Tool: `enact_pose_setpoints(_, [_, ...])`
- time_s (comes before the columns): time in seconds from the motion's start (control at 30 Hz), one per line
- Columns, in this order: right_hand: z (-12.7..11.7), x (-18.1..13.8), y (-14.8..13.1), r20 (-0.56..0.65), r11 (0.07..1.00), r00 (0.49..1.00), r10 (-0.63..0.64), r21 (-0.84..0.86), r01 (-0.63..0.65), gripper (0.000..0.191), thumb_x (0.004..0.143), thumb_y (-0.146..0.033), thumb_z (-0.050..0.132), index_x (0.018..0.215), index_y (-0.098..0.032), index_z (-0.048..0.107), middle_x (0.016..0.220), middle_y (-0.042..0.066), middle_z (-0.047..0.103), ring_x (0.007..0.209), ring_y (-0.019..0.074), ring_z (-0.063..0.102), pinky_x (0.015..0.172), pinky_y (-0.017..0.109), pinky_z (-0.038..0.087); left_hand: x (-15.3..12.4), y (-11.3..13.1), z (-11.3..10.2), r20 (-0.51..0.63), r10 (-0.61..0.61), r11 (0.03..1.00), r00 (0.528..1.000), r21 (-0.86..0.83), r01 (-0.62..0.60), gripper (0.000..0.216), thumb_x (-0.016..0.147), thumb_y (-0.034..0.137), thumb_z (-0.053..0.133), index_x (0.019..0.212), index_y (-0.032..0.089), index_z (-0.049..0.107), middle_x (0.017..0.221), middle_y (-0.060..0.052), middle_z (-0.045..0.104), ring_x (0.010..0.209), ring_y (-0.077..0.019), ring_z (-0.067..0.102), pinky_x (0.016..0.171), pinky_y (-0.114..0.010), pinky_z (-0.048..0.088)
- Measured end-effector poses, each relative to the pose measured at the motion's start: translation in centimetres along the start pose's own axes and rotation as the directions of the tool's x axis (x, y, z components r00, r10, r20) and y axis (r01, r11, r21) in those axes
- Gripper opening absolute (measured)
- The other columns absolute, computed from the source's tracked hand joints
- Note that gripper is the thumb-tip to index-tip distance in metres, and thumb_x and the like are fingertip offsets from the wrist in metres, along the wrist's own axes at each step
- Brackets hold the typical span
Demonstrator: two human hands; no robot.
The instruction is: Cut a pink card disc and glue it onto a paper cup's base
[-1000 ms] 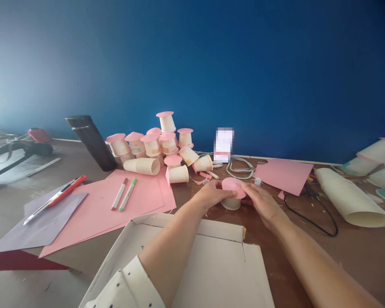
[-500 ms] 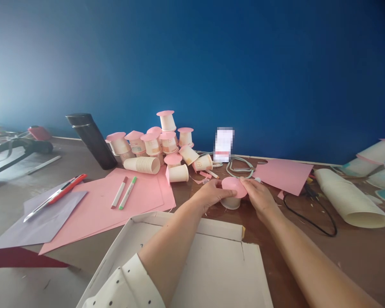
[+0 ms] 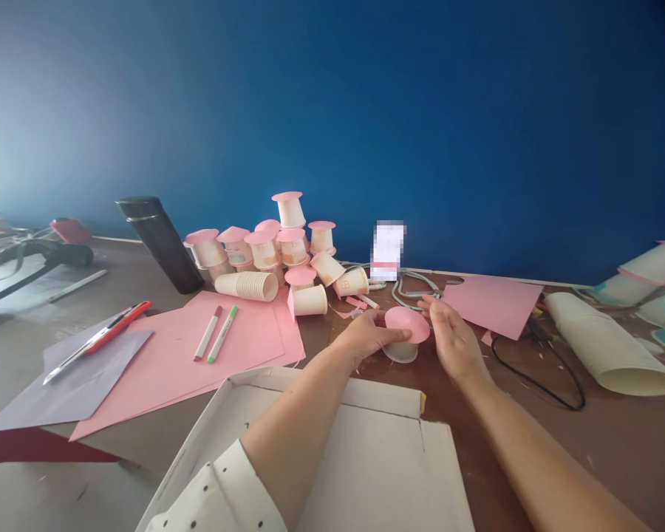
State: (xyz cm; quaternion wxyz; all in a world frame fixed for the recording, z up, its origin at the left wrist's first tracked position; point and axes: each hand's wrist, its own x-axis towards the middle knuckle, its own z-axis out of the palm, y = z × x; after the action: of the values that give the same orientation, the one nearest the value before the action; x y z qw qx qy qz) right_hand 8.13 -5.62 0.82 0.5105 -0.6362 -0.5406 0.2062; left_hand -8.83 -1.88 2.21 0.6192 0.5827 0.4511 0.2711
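A white paper cup stands upside down on the brown table, topped by a round pink paper disc. My left hand grips it from the left, its thumb on the disc's near edge; its other fingers are partly hidden behind the cup. Just right of the disc, apart from it, my right hand is raised with its fingers loosely stretched and nothing in them. Several pink-topped cups are stacked behind to the left, and a decorated cup lies on its side near them.
A white cardboard sheet lies under my forearms. To the left are pink paper, two markers, a red cutter and a black bottle. Nested cups and a black cable lie right. A phone leans against the blue wall.
My right hand has let go of the pink disc and moved slightly right, its fingers opening. My left hand keeps its hold on the cup.
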Motion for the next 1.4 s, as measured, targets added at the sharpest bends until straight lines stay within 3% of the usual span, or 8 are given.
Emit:
enact_pose_setpoints(0.13, [-0.5, -1.2, 0.0, 0.026, 0.969, 0.974, -0.226, -0.097, 0.227, 0.055, 0.097, -0.056, 0.032, 0.139, -0.024, 0.051, 0.140, 0.007, 0.055, 0.134, 0.0248, 0.044, 0.113, 0.045, 0.032, -0.8, 0.7, -0.5, -0.013, 0.016, 0.999, 1.000, 0.048, -0.015, 0.089, 0.058, 0.057, 0.079, 0.132, 0.018, 0.049, 0.128, -0.014, 0.058, 0.113, -0.0302, 0.057, 0.090, -0.035, 0.046])
enact_pose_setpoints(0.23, [-0.8, -1.7, 0.1, 0.080, 0.926, 0.938, -0.337, -0.151, 0.345, 0.053, 0.099, -0.051, 0.032, 0.143, -0.025, 0.046, 0.141, 0.006, 0.055, 0.134, 0.0240, 0.043, 0.112, 0.045, 0.032, -1.5, 1.2, -0.5, -0.054, 0.072, 0.977, 0.996, 0.207, -0.059, 0.106, 0.057, 0.062, 0.077, 0.145, 0.020, 0.036, 0.146, -0.017, 0.042, 0.128, -0.0364, 0.045, 0.100, -0.041, 0.041])
enact_pose_setpoints(0.37, [-0.9, -1.7, 0.3, 0.158, 0.868, 0.909, -0.386, -0.273, 0.415, 0.055, 0.099, -0.051, 0.028, 0.147, -0.026, 0.040, 0.140, 0.006, 0.055, 0.137, 0.0253, 0.040, 0.113, 0.048, 0.029, -2.4, 1.7, 0.3, -0.020, 0.293, 0.785, 0.956, 0.576, -0.228, 0.112, 0.057, 0.062, 0.076, 0.151, 0.025, 0.027, 0.160, -0.011, 0.016, 0.144, -0.0420, 0.011, 0.115, -0.052, 0.018])
enact_pose_setpoints(0.5, [-0.8, -1.6, 0.4, 0.193, 0.820, 0.900, -0.391, -0.372, 0.436, 0.060, 0.099, -0.054, 0.024, 0.147, -0.024, 0.040, 0.140, 0.007, 0.055, 0.136, 0.0274, 0.040, 0.112, 0.050, 0.028, -2.8, 1.9, 0.9, 0.040, 0.342, 0.612, 0.939, 0.748, -0.255, 0.111, 0.058, 0.065, 0.072, 0.151, 0.027, 0.025, 0.163, -0.006, 0.005, 0.146, -0.0424, 0.000, 0.116, -0.058, 0.007])
enact_pose_setpoints(0.83, [-0.8, -1.6, 0.1, 0.183, 0.813, 0.900, -0.395, -0.387, 0.435, 0.060, 0.098, -0.054, 0.025, 0.148, -0.023, 0.037, 0.134, 0.007, 0.061, 0.133, 0.0285, 0.043, 0.111, 0.050, 0.027, -2.5, 1.4, 0.9, 0.062, 0.332, 0.520, 0.941, 0.820, -0.238, 0.092, 0.067, 0.057, 0.068, 0.147, 0.026, 0.035, 0.162, -0.007, 0.011, 0.146, -0.0406, 0.004, 0.116, -0.058, 0.009])
enact_pose_setpoints(1.4, [0.1, -1.5, -0.6, 0.187, 0.751, 0.874, -0.449, -0.452, 0.482, 0.063, 0.097, -0.058, 0.029, 0.148, -0.022, 0.038, 0.134, 0.008, 0.061, 0.131, 0.0291, 0.044, 0.112, 0.050, 0.023, -2.3, 0.8, 1.4, 0.049, 0.365, 0.481, 0.930, 0.845, -0.233, 0.094, 0.070, 0.054, 0.065, 0.149, 0.018, 0.032, 0.160, -0.013, 0.017, 0.145, -0.0406, 0.011, 0.115, -0.059, 0.012])
